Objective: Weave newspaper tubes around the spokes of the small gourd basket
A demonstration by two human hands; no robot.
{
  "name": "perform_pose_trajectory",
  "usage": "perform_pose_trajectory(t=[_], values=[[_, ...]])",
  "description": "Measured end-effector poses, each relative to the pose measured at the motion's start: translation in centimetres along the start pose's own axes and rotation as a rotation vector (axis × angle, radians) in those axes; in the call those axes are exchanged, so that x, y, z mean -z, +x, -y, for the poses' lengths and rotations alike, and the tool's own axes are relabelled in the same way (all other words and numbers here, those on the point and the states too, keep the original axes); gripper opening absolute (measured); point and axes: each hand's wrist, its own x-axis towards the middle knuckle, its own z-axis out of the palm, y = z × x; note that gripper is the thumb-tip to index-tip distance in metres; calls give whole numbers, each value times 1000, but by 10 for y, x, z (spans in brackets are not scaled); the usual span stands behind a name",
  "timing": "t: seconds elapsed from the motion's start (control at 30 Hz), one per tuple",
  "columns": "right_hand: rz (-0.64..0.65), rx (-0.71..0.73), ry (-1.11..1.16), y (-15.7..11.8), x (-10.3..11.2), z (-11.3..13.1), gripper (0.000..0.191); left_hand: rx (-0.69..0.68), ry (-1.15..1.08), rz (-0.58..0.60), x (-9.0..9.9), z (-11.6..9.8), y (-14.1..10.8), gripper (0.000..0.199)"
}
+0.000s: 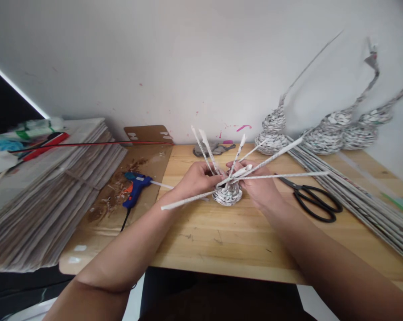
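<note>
A small round basket (pixel 227 196) woven from rolled newspaper sits on the wooden table in front of me. Several rolled paper tubes (pixel 271 157) stick out of its top in different directions. My left hand (pixel 199 179) grips the basket's upper left side, its thumb and fingers closed around the base of the tubes. From the right, my right hand (pixel 257 180) has its fingers closed on tubes at the rim. Its fingertips are partly hidden behind the paper tubes.
Black-handled scissors (pixel 313 198) lie right of my right hand, beside a bundle of paper tubes (pixel 351 196). Woven paper gourd shapes (pixel 325 131) stand behind. Leftward are a blue glue gun (pixel 136 189) on cardboard and a tall newspaper stack (pixel 54 178). A grey cloth (pixel 213 149) lies near the wall.
</note>
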Motion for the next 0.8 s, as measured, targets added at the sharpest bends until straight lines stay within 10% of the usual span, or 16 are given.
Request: perform_pose_trajectory(t=[0.8], values=[[41, 8, -29, -3, 0, 6, 35, 89, -238, -96, -6, 14, 7, 26]])
